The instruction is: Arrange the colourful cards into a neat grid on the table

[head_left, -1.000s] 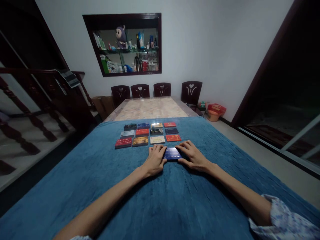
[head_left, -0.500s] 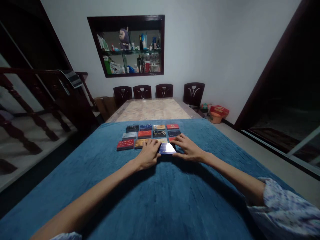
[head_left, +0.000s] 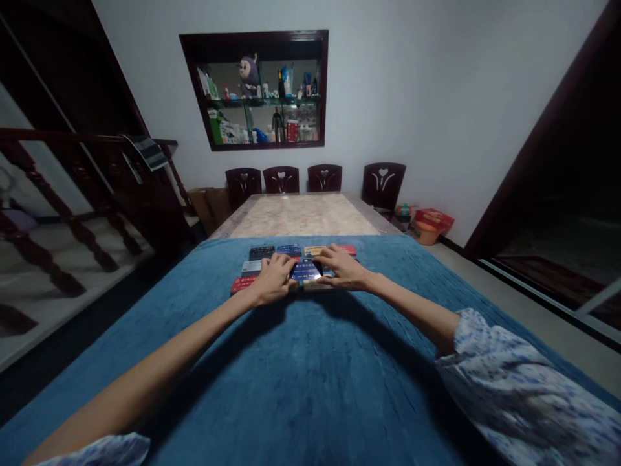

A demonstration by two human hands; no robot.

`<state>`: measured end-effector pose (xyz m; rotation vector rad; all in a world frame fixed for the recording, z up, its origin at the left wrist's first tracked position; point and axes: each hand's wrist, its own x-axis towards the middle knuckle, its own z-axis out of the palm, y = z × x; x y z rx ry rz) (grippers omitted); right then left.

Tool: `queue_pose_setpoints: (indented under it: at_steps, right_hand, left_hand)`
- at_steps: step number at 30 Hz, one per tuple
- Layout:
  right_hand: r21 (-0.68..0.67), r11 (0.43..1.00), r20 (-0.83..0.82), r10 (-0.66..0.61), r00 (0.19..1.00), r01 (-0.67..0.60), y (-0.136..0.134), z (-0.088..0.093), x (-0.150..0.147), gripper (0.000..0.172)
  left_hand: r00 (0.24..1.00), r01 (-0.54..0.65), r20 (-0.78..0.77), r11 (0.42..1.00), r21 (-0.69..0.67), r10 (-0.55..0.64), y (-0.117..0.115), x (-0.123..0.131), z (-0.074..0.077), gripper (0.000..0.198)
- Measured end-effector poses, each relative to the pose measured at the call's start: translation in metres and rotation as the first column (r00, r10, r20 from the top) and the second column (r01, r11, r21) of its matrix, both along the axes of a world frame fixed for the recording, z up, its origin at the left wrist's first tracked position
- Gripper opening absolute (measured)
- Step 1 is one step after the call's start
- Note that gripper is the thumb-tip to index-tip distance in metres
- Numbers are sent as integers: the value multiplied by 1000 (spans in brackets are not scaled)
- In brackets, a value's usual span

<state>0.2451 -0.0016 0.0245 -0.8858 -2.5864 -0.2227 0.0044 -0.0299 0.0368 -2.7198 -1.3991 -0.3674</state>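
Note:
A flat, glossy dark-blue card-like packet (head_left: 306, 270) with pale printing is held by its two ends between my hands, over the rows of similar packets. My left hand (head_left: 272, 279) is closed on its left end, thumb below and fingers above. My right hand (head_left: 345, 269) grips its right end the same way. Beyond and left of my hands show a black packet (head_left: 262, 252), a blue packet (head_left: 289, 249), a yellow packet (head_left: 313, 250), a grey-blue packet (head_left: 251, 266) and a red packet (head_left: 240, 285). Other packets are partly hidden by my hands.
A blue cloth (head_left: 291, 375) covers the near part of the table, with the pale tabletop (head_left: 301, 213) beyond. Several dark chairs (head_left: 383, 184) stand behind it. A wall shelf (head_left: 257, 100) holds bottles and a plush toy (head_left: 249, 74). Wooden railings (head_left: 68, 220) are at left.
Both hands and the blue packet have moved forward and a little left, from the near right side of the rows to over them. The view has shifted slightly.

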Motion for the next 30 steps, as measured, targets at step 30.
queue_pose_setpoints:
  at_steps: [30]
  right_hand:
    - [-124,939,175,-297,939,320,92,11,-58,47]
  left_hand:
    - [975,-213,-63,977,-17,212,102,-21,3,42]
